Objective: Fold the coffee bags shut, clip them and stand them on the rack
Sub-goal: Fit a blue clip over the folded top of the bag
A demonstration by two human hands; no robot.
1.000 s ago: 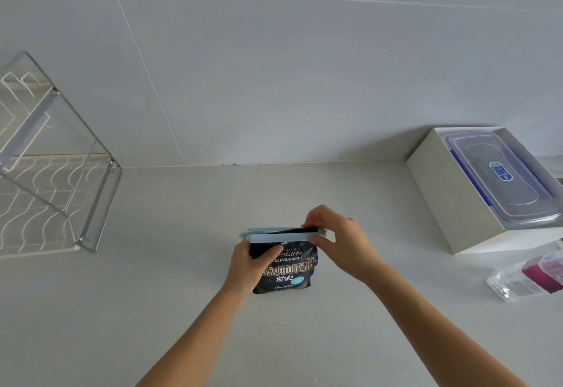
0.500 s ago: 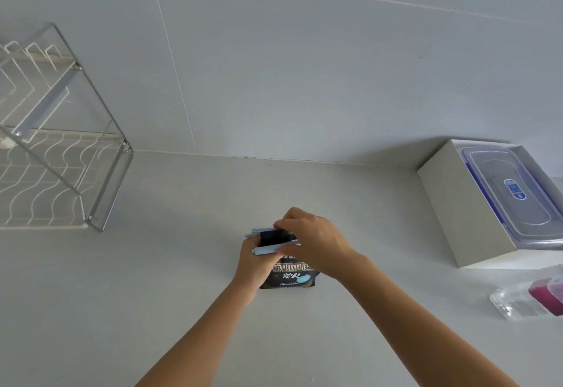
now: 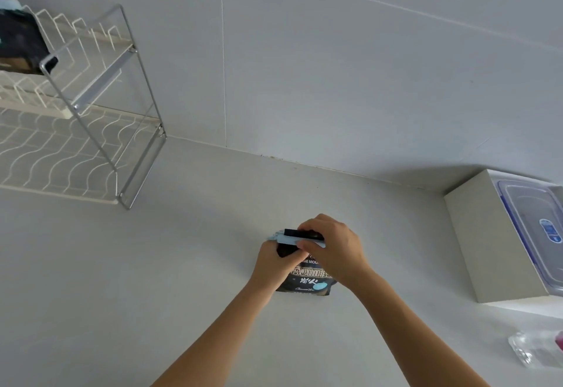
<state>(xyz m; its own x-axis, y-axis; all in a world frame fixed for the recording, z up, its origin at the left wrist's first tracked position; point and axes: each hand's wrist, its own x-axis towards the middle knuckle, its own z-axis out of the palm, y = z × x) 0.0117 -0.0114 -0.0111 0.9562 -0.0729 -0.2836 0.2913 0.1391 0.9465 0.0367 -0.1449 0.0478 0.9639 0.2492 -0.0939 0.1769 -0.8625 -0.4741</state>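
Observation:
A black coffee bag point(image 3: 307, 280) with white and blue print stands on the counter at centre. Its folded top carries a pale blue clip point(image 3: 281, 239). My left hand point(image 3: 272, 268) grips the bag's left side below the clip. My right hand point(image 3: 333, 248) covers the right part of the clip and the folded top, fingers closed on it. The two-tier wire rack point(image 3: 91, 106) stands at the far left. Another black bag point(image 3: 21, 42) with a pale blue clip stands on its upper shelf at the frame's left edge.
A white box point(image 3: 493, 249) holding a clear lidded container point(image 3: 539, 228) sits at the right against the tiled wall. A clear plastic container point(image 3: 536, 353) with something pink lies at the lower right edge.
The view has swung left and up, bringing more of the rack and the bag on its upper shelf into sight. My right hand has slid left along the clip over the folded top.

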